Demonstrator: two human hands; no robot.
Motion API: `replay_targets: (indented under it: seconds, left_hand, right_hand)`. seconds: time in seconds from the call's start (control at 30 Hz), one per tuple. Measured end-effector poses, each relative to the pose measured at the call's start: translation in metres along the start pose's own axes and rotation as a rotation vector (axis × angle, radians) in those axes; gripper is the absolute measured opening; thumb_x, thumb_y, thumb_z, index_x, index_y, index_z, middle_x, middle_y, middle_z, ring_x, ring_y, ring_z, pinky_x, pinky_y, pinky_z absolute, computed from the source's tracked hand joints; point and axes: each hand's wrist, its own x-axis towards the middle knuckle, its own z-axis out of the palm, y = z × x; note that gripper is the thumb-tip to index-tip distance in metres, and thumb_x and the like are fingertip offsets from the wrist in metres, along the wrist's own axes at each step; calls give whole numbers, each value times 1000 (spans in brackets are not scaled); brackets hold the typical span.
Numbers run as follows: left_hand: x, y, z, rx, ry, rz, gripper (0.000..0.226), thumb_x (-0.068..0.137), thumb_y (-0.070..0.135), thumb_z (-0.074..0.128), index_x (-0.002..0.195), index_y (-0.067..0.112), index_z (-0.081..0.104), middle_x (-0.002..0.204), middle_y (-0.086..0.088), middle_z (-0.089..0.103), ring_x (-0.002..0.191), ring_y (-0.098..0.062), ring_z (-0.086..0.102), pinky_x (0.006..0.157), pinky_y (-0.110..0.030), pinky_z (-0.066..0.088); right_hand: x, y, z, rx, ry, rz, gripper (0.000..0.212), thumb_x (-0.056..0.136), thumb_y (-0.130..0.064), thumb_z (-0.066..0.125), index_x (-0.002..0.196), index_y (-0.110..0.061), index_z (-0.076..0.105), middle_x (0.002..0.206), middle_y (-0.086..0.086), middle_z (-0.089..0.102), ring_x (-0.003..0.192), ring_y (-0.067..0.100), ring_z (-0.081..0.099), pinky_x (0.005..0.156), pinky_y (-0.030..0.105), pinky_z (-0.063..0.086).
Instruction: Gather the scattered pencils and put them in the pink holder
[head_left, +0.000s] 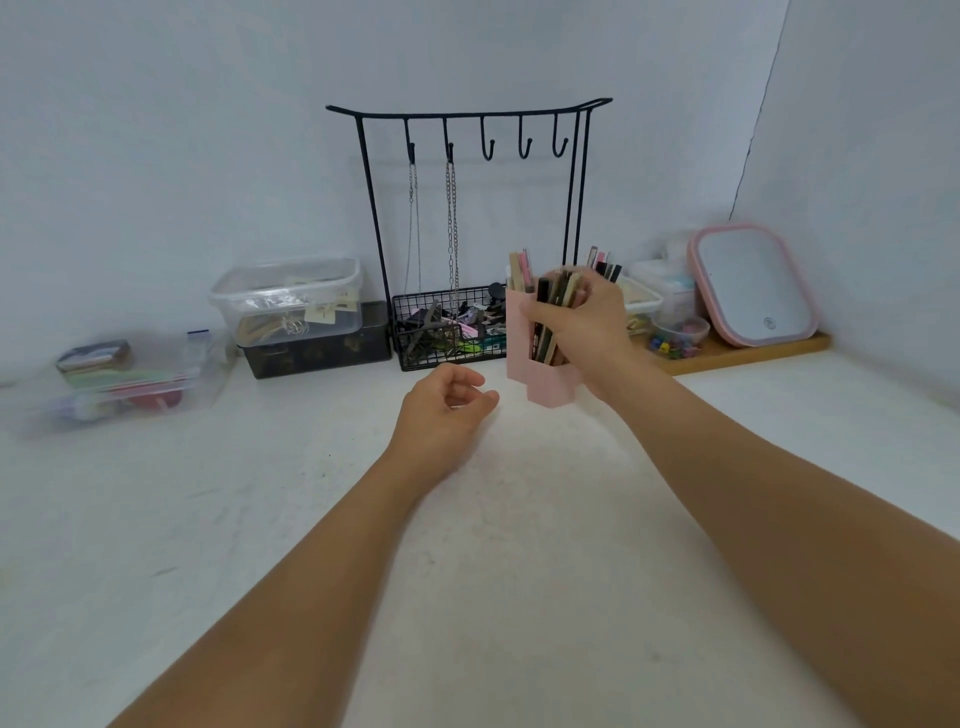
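The right hand (574, 317) clenched a bundle of pencils (553, 299), upright and already entering the pink holder (519, 343) on the bench (467, 519), while the left hand (441, 410) hovered loosely curled, holding nothing, just beside it.

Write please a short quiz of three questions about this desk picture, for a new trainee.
1. True or false: the right hand grips a bundle of pencils at the pink holder.
2. What does the left hand hold?
3. How many of the five hooks on the black rack carry a chain? A) none B) two C) five

Key
1. True; the bundle's lower ends are in the holder's front compartment.
2. Nothing; its fingers are loosely curled, above the table.
3. B; the two leftmost hooks.
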Motion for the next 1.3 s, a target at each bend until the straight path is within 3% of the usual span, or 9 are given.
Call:
replay_targets:
  seconds: [0.33, 0.47, 0.63, 0.77, 0.83, 0.93, 1.0, 1.17, 1.3]
  left_hand:
    - [2, -1, 1, 5, 13, 4, 17, 90, 30, 75, 103, 25, 65, 93, 1, 69, 83, -14, 62, 68, -25, 45]
    - [2, -2, 1, 8, 14, 5, 17, 91, 30, 74, 103, 25, 65, 93, 0, 68, 83, -14, 62, 67, -23, 44]
    - [2, -3, 1, 13, 17, 12, 17, 90, 30, 74, 103, 25, 65, 92, 1, 68, 82, -14, 61, 68, -26, 45]
    - [3, -3, 1, -35, 21, 11, 16, 89, 27, 76, 101, 24, 66, 87, 1, 67, 77, -14, 59, 67, -26, 43]
    - [2, -2, -1, -52, 35, 4, 15, 90, 26, 75, 102, 23, 66, 87, 1, 67, 78, -13, 59, 68, -23, 43]
    - [4, -2, -5, -92, 54, -21, 14, 92, 25, 74, 103, 21, 66, 85, 2, 65, 81, -14, 59, 72, -24, 45]
    - [5, -3, -8, -113, 61, -36, 14, 92, 24, 74, 103, 21, 67, 85, 1, 65, 82, -17, 60, 77, -27, 49]
    - [7, -3, -9, -138, 67, -52, 14, 92, 25, 74, 104, 22, 67, 87, 0, 66, 85, -18, 61, 82, -30, 50]
    - [5, 0, -9, -193, 105, -51, 15, 92, 22, 74, 105, 21, 67, 90, -1, 67, 88, -18, 63, 93, -43, 56]
  right_hand:
    - [10, 26, -9, -225, 207, -395, 44, 85, -19, 77, 123, -23, 56, 114, -8, 62, 100, 4, 59, 91, 17, 49]
    - [9, 26, -9, -261, 289, -454, 66, 83, -31, 78, 139, -22, 45, 138, -4, 51, 124, 4, 44, 101, 5, 28]
    - [1, 35, -4, -185, 333, -157, 125, 62, -54, 87, 157, -25, 11, 162, -1, 22, 149, 18, 22, 118, 34, 22]
    - [-8, 54, 13, -116, 169, 34, 162, 25, -73, 91, 153, -35, 0, 162, 0, 26, 149, 22, 28, 118, 51, 33]
    - [-8, 59, 10, -143, 65, 43, 153, 29, -57, 98, 150, -28, 10, 152, -1, 40, 139, 19, 43, 113, 44, 42]
    - [-5, 59, -2, -150, -57, 64, 97, 55, -18, 98, 129, -26, 36, 113, -14, 59, 99, 5, 61, 80, 16, 50]
    - [0, 58, -10, -139, -128, 69, 86, 61, -15, 95, 131, -21, 47, 110, -14, 63, 96, 4, 63, 78, 19, 52]
    - [-3, 57, -7, -135, -153, 102, 90, 58, -22, 97, 135, -21, 51, 116, -11, 68, 94, -3, 63, 94, 39, 57]
    - [-13, 33, 2, -73, 65, 39, 123, 59, -27, 97, 154, -19, 20, 150, 1, 47, 130, 17, 50, 111, 40, 42]
